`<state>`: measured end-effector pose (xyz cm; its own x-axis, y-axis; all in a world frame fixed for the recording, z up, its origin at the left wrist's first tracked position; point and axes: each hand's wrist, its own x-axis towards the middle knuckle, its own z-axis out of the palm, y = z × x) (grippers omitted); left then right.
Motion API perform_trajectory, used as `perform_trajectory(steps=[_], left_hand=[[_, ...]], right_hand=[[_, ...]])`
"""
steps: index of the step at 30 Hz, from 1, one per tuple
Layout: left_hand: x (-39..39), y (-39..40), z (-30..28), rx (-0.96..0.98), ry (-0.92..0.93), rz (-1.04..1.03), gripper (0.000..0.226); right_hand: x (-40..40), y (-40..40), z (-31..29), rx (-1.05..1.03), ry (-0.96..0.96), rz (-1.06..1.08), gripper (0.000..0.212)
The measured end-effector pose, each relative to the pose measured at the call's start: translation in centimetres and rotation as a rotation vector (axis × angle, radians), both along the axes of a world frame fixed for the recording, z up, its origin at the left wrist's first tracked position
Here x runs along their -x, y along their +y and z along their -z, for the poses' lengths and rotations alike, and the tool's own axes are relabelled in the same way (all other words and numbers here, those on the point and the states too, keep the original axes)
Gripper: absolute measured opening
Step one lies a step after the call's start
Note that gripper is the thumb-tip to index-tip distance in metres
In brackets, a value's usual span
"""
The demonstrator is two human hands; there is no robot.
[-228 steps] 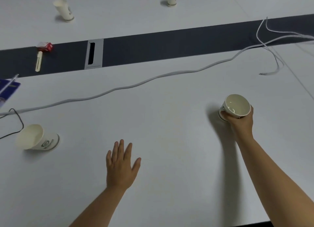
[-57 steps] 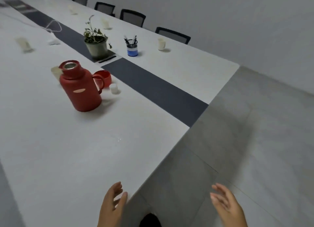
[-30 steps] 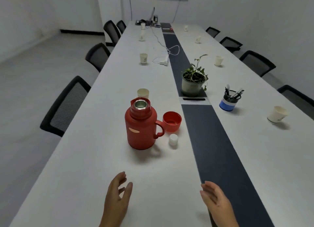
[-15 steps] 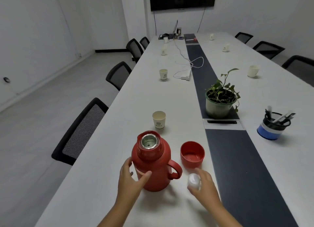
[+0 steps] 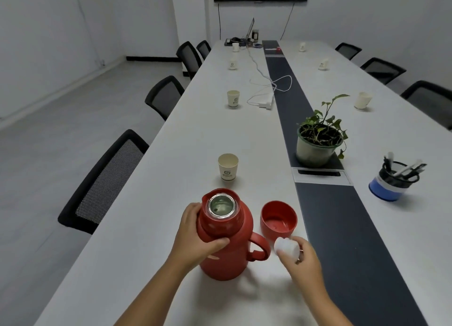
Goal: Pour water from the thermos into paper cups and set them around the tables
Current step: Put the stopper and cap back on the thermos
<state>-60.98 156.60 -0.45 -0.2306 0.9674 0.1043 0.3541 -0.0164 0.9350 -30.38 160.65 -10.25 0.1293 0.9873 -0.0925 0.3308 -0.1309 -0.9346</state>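
Note:
A red thermos (image 5: 227,257) stands open on the white table near me, its steel mouth showing. My left hand (image 5: 195,235) grips its upper body, thumb across the front. My right hand (image 5: 302,259) holds the white stopper (image 5: 287,248) just right of the thermos handle. The red cap (image 5: 278,219) sits upturned beside them. A paper cup (image 5: 228,166) stands upright just beyond the thermos. Several more paper cups, such as one on the left side (image 5: 233,99) and one on the right side (image 5: 363,100), are spread along both sides of the table.
A potted plant (image 5: 318,140) stands on the dark centre strip, and a blue pen holder (image 5: 393,181) lies to its right. White cables and a charger (image 5: 266,98) lie farther up. Black chairs (image 5: 107,181) line both table edges. A laptop sits at the far end.
My view swung from the table's side to its end by the thermos. My left hand took hold of the thermos body and my right hand picked the white stopper up off the table.

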Motion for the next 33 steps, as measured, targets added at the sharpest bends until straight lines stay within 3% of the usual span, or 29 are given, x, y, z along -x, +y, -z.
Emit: perform_trajectory(steps=[3,6,11,18,20,23,26,30,33], left_hand=[[-1.0,-1.3,0.1,0.008,-0.098,0.036,0.099],[-1.6,-2.2,1.1,0.022,-0.006,-0.027,0.101],[-2.4,-3.3,2.1,0.030,0.082,0.003,0.105],[-4.6,-6.6,3.2,0.080,0.070,0.102,0.092],[-5.2,-7.9,3.3,0.094,0.107,0.120,0.081],[-5.7,-9.3,2.5,0.014,0.162,0.011,0.048],[-6.1,-9.5,-0.2,-0.032,0.068,0.022,0.032],[-6.4,-9.4,-3.9,0.240,-0.363,0.319,0.031],[-7.0,-10.3,-4.4,0.360,-0.418,0.487,0.044]], right_hand=[[1.5,0.6,-2.7,-0.040,0.156,0.043,0.028],[3.1,0.8,-4.0,-0.030,0.229,0.028,0.020],[3.7,0.0,-4.6,-0.018,0.245,0.080,0.024],[1.2,-4.5,-4.8,-0.030,0.359,0.200,0.028],[-0.2,-5.9,-5.4,-0.055,0.394,0.218,0.030],[-2.1,-7.8,-7.3,-0.096,0.373,0.131,0.032],[-3.5,-9.7,-10.3,-0.110,0.320,-0.057,0.045],[-3.8,-12.4,-12.8,-0.172,0.173,-0.347,0.060],[-3.1,-13.6,-13.9,-0.253,-0.008,-0.485,0.062]])
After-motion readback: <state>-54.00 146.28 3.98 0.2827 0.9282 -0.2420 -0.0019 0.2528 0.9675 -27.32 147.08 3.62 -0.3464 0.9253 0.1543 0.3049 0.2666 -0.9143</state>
